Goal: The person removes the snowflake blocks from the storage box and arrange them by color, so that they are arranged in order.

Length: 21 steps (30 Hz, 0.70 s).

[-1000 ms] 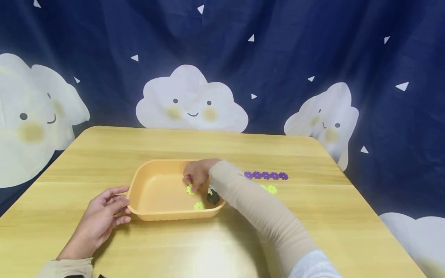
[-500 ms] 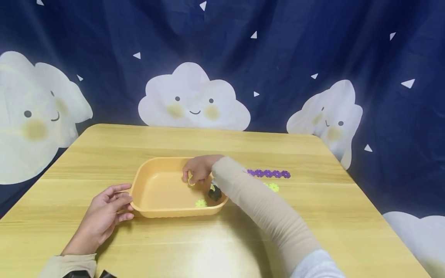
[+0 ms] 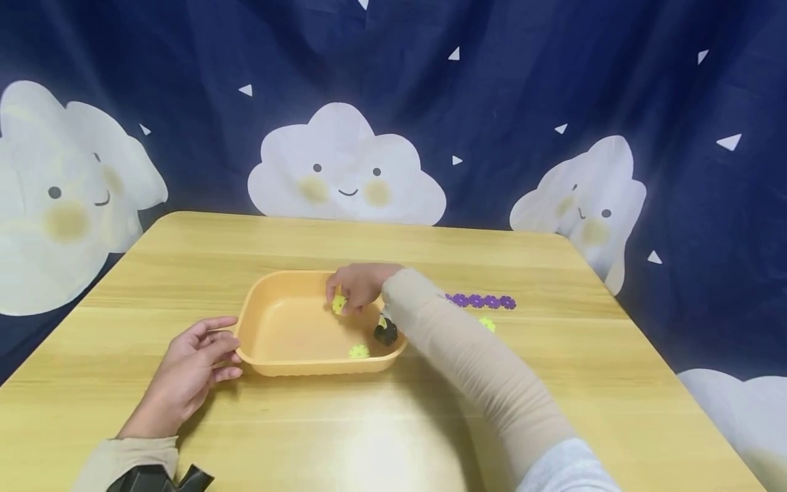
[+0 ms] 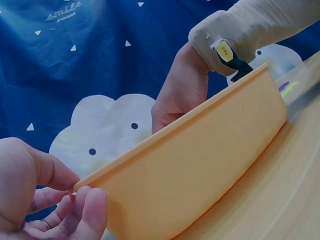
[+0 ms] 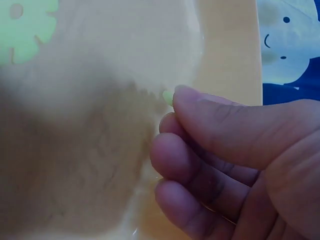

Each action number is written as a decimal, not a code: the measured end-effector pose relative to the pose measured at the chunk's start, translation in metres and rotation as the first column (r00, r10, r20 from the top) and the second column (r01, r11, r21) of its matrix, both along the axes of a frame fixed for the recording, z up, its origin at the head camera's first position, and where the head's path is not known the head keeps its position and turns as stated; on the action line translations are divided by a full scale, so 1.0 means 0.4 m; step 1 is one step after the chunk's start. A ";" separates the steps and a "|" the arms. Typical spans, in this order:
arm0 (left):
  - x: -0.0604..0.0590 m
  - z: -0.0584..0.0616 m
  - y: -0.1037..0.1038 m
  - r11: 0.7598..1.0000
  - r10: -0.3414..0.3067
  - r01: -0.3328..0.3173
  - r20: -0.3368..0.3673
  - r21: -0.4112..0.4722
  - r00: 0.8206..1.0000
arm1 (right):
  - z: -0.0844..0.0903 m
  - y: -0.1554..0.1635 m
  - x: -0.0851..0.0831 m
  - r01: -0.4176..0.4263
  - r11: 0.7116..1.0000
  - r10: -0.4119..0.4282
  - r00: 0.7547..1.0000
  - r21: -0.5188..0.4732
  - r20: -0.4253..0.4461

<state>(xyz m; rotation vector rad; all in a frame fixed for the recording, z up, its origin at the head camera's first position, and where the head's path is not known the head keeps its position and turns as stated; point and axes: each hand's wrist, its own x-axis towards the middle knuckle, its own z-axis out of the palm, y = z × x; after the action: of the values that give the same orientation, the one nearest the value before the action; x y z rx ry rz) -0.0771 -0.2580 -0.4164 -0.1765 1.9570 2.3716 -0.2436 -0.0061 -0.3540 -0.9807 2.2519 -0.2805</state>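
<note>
Head view shows the right hand (image 3: 359, 285) inside the orange tray (image 3: 270, 342), fingertips pinching a yellow flower piece (image 3: 339, 304) just above its floor, beneath the fingers, while the left hand (image 3: 197, 362), fingers relaxed, touches the tray's left rim.

Seen from low beside it, the orange tray (image 4: 200, 170) stands on the wooden desk (image 4: 280, 200), its long outer wall filling the middle of the view. The left hand (image 4: 35, 195) sits at the tray's near corner, fingertips (image 4: 92, 200) touching the rim and wall. Beyond the far rim the right hand (image 4: 180, 95) dips into the tray, its beige sleeve (image 4: 260, 22) reaching in from above, against a blue cloud-printed backdrop (image 4: 75, 60).
</note>
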 end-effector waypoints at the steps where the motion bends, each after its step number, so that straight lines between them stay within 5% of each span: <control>1: -0.002 0.002 0.001 1.000 -0.003 0.003 0.001 0.000 1.000 | 0.003 0.001 -0.001 0.001 1.000 -0.001 1.000 0.000 -0.008; 12: 0.006 -0.007 0.000 1.000 -0.002 0.003 0.013 -0.019 1.000 | 0.021 0.019 -0.003 -0.075 0.996 0.074 0.997 -0.050 -0.023; 21: -0.003 0.003 0.004 1.000 -0.003 0.003 0.016 0.000 1.000 | 0.059 0.089 0.001 -0.038 0.980 0.021 0.996 -0.193 -0.091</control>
<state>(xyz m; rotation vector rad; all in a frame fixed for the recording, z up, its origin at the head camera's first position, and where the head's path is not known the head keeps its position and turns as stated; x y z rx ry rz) -0.0785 -0.2564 -0.4150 -0.1926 1.9491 2.3607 -0.2431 0.0296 -0.3303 -1.1479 2.3207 -0.4600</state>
